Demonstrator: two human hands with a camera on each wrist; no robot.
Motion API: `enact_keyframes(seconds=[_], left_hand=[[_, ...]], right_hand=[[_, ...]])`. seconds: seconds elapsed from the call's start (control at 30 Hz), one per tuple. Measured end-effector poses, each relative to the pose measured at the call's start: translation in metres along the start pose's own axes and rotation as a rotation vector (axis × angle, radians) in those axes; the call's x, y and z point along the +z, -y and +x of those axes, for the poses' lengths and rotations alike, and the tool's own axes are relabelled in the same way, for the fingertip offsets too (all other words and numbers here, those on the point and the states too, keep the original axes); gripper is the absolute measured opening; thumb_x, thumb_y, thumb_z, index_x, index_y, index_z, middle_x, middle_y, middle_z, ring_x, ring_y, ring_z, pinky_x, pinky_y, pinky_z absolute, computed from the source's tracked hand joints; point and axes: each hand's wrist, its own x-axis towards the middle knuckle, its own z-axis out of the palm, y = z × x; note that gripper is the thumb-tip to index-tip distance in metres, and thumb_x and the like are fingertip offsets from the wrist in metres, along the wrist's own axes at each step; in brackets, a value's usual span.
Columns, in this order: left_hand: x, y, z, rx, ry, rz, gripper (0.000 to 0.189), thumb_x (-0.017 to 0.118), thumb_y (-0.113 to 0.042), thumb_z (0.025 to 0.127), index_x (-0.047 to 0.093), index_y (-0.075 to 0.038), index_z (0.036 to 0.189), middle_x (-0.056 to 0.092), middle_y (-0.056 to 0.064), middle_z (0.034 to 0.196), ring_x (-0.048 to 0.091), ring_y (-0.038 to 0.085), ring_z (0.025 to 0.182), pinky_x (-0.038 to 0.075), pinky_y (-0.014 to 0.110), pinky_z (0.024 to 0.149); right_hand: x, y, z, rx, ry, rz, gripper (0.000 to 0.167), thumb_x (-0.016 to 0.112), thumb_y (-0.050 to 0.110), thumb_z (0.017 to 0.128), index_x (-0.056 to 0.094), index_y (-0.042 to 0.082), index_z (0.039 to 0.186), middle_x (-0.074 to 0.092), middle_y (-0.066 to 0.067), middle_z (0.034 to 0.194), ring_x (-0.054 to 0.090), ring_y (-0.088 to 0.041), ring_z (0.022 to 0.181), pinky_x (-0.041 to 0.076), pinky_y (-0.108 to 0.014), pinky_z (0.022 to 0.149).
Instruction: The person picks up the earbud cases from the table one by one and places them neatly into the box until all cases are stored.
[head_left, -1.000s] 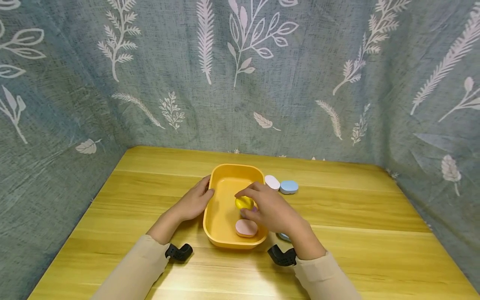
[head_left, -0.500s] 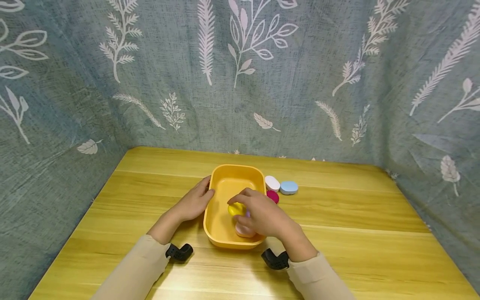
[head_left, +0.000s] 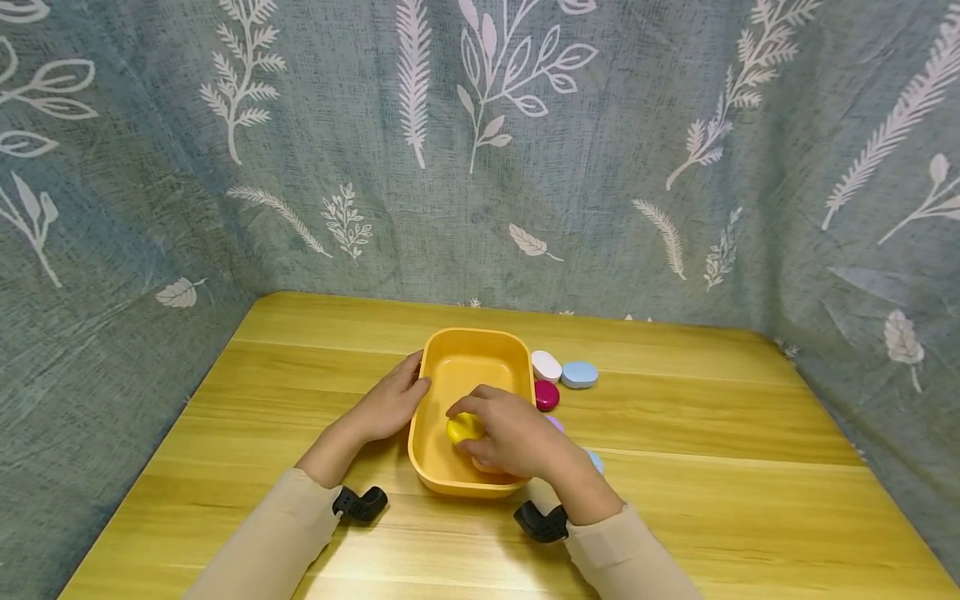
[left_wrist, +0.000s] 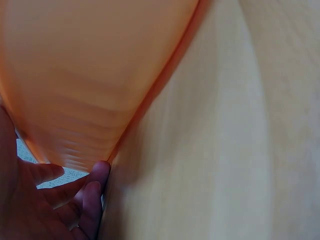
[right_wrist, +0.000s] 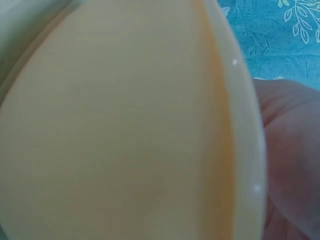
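Observation:
A yellow-orange plastic bin point(head_left: 459, 337) stands mid-table. My left hand point(head_left: 386, 404) holds its left side, thumb at the rim and fingers along the outer wall; those fingers point(left_wrist: 95, 192) touch the bin wall in the left wrist view. Inside the bin, my right hand point(head_left: 513, 433) pinches a smooth yellow oval piece point(head_left: 463, 428) between thumb and fingers. Beneath that hand a pale pink oval piece point(head_left: 487, 469) is mostly hidden. The right wrist view is filled by the bin's wall point(right_wrist: 125, 125), with part of the hand point(right_wrist: 295, 150) behind the rim.
Right of the bin lie a white oval piece point(head_left: 546, 366), a blue one point(head_left: 580, 374) and a dark red one point(head_left: 547, 395). A purple piece point(head_left: 555, 423) and another light blue one point(head_left: 596, 461) show partly past the right arm. A patterned curtain point(head_left: 480, 208) surrounds the wooden table point(head_left: 712, 400).
My right hand has moved left and nearer inside the bin with the yellow piece, covering more of the pink one. The dark red and purple pieces outside came into sight. Left hand stays put.

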Motion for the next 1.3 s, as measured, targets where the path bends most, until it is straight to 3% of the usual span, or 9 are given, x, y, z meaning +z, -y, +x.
enact_keyframes(seconds=[0.23, 0.5, 0.7, 1.3], left_hand=[[0.0, 0.001, 0.0, 0.016, -0.005, 0.003, 0.059, 0.036, -0.032, 0.113, 0.02, -0.015, 0.167, 0.043, 0.013, 0.159, 0.044, 0.032, 0.147, 0.036, 0.055, 0.12], [0.001, 0.001, 0.002, 0.035, -0.009, 0.001, 0.058, 0.036, -0.031, 0.113, 0.022, -0.015, 0.166, 0.045, 0.013, 0.158, 0.047, 0.031, 0.145, 0.039, 0.054, 0.119], [0.0, 0.001, 0.001, 0.02, -0.01, 0.007, 0.058, 0.036, -0.032, 0.112, 0.021, -0.016, 0.166, 0.041, 0.012, 0.162, 0.041, 0.031, 0.15, 0.035, 0.054, 0.122], [0.0, 0.0, 0.001, 0.021, -0.007, 0.0, 0.058, 0.036, -0.032, 0.113, 0.02, -0.016, 0.167, 0.041, 0.012, 0.162, 0.043, 0.032, 0.148, 0.037, 0.055, 0.12]], right_hand=[[0.006, 0.002, 0.003, -0.005, 0.008, -0.006, 0.036, 0.078, 0.027, 0.093, 0.072, 0.017, 0.128, 0.069, -0.001, 0.123, 0.065, -0.017, 0.105, 0.055, -0.036, 0.096], [0.011, 0.003, 0.006, -0.006, 0.029, -0.017, 0.037, 0.079, 0.025, 0.092, 0.073, 0.016, 0.127, 0.07, 0.0, 0.122, 0.064, -0.015, 0.103, 0.054, -0.035, 0.096], [0.015, 0.004, 0.008, -0.003, 0.05, -0.02, 0.036, 0.079, 0.025, 0.092, 0.073, 0.017, 0.126, 0.07, 0.001, 0.122, 0.065, -0.015, 0.105, 0.054, -0.035, 0.099], [0.019, 0.007, 0.011, 0.002, 0.112, -0.064, 0.041, 0.082, 0.029, 0.09, 0.072, 0.02, 0.129, 0.071, 0.004, 0.121, 0.06, -0.011, 0.091, 0.052, -0.038, 0.097]])
